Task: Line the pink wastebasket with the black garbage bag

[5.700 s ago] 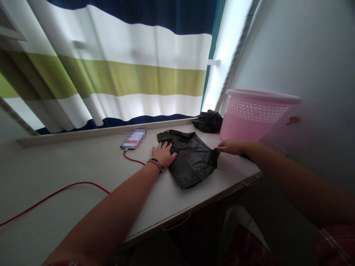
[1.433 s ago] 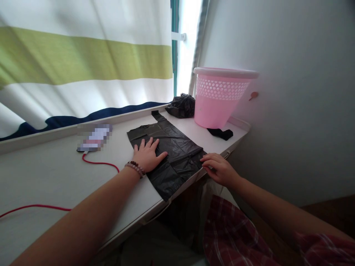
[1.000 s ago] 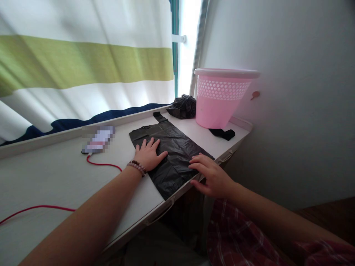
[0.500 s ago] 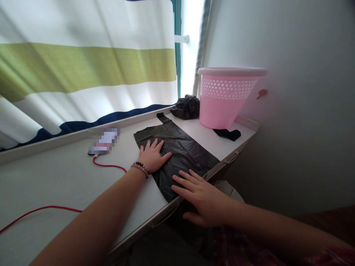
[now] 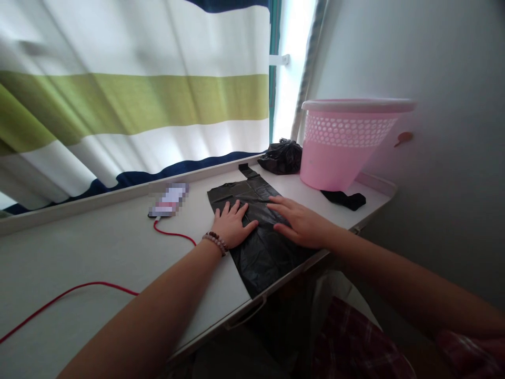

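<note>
A black plastic bag (image 5: 262, 263) lies spread flat on the white table, its near end at the front edge and a narrow strip sticking out at the far end. On its left side rests my left hand (image 5: 232, 225), palm down with fingers spread. My right hand (image 5: 302, 221) is over the right part of the bag, fingers stretched out and pointing left. Whether its palm presses on the plastic is hidden. Neither hand holds anything. Beaded bracelets (image 5: 215, 242) circle my left wrist.
A pink wastebasket (image 5: 329, 163) stands at the back right, with a bunched black bag (image 5: 280, 158) left of it and a flat black strip (image 5: 345, 200) at its base. Left lies a phone (image 5: 169, 200) with a red cable (image 5: 175, 235). A raised rim (image 5: 221, 171) and curtain (image 5: 177, 100) border the back.
My right hand has moved from the bag's near edge up and away from me, onto its right middle. My left hand stays on the bag. The whole view has shifted slightly.
</note>
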The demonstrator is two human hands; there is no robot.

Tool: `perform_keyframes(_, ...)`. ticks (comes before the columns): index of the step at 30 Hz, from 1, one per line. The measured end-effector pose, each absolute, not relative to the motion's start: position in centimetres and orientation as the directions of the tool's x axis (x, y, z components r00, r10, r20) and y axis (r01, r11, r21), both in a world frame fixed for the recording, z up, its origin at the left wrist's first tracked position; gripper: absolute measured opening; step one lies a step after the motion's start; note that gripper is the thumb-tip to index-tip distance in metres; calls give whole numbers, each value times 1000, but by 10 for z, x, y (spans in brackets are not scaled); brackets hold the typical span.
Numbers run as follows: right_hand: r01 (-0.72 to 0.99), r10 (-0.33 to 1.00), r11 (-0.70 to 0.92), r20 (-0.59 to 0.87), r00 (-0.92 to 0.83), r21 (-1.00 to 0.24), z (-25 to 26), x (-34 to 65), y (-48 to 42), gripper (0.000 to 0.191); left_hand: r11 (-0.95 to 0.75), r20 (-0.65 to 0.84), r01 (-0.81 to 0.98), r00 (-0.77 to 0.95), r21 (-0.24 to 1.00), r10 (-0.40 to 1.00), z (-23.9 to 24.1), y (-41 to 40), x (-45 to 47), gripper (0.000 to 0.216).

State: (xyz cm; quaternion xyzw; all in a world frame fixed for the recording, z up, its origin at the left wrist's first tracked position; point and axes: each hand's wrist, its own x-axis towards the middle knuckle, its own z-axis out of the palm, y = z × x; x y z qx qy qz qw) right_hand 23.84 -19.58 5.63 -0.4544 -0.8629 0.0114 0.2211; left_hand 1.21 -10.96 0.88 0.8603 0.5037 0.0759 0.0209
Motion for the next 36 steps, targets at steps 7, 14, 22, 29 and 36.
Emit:
perform_keyframes(7, 875, 890, 448, 181, -417, -184, 40, 215, -27, 69, -488, 90, 864, 480, 125, 873, 15, -111, 12, 84)
perform_keyframes(14, 917, 917, 391, 124, -379, -83, -9, 213, 5, 84, -504, 110, 847, 492, 169, 864, 14, -107, 8, 84)
perform_keyframes(22, 910, 910, 405, 128, -393, -84, -12, 217, 15, 84, -490, 107, 851, 478, 190, 872, 17, -105, 9, 83)
perform_keyframes(29, 916, 915, 394, 125, -383, -78, -13, 217, 15, 84, -482, 102, 854, 471, 198, 876, 19, -107, 9, 80)
perform_keyframes(36, 916, 914, 396, 128, -386, -69, -12, 216, 13, 83, -498, 125, 847, 483, 186, 867, 18, -107, 7, 80)
